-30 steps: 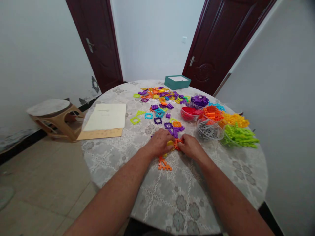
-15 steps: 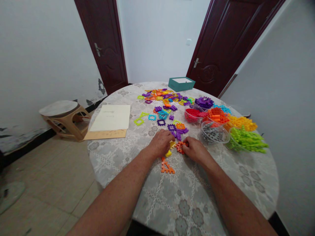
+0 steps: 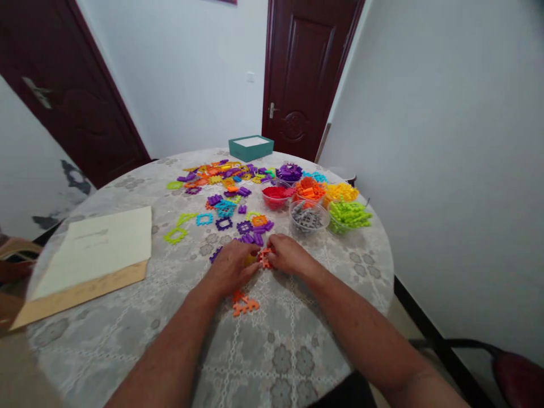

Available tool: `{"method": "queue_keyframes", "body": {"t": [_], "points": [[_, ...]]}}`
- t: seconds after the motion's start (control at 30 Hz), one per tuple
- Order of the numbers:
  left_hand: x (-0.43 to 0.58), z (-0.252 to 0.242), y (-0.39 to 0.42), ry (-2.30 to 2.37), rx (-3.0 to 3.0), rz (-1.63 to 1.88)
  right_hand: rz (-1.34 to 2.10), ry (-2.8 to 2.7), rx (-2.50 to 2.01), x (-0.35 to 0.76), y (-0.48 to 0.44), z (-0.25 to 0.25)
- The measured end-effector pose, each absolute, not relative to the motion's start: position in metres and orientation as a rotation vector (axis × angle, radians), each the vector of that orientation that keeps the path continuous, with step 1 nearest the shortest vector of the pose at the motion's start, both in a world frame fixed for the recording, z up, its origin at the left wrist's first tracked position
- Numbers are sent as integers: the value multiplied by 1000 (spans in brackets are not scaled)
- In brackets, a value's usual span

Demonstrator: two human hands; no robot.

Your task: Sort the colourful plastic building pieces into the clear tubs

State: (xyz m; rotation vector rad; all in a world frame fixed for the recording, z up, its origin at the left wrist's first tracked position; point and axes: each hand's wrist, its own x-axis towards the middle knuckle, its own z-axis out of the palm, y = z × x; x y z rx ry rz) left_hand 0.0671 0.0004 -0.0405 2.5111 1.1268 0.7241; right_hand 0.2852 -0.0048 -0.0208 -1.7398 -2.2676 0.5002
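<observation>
My left hand [image 3: 232, 265] and my right hand [image 3: 288, 254] meet over the round table [image 3: 297, 351], both with fingers closed on a small orange plastic piece [image 3: 265, 258] held between them. A bit of yellow shows under my left fingers. Another flat orange piece [image 3: 243, 304] lies on the cloth just below my left hand. Purple pieces [image 3: 249, 233] lie just beyond my hands.
Loose coloured pieces [image 3: 221, 181] are spread across the far half of the table. Clear bowls hold red [image 3: 275, 194], orange [image 3: 309, 188], grey [image 3: 307, 217], yellow [image 3: 340, 192] and green pieces [image 3: 349, 214]. A teal box [image 3: 250, 147] stands at the back, papers [image 3: 96, 246] at the left.
The view has swung to the right, so the table and pieces sit further left in the picture. My hands have stayed together on the orange piece.
</observation>
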Motion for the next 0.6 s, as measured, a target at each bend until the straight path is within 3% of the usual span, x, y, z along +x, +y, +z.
{"method": "queue_keyframes", "body": {"t": [0.6], "points": [[88, -37, -14, 1104, 2673, 531, 471, -2386, -1687, 292, -9, -13]]}}
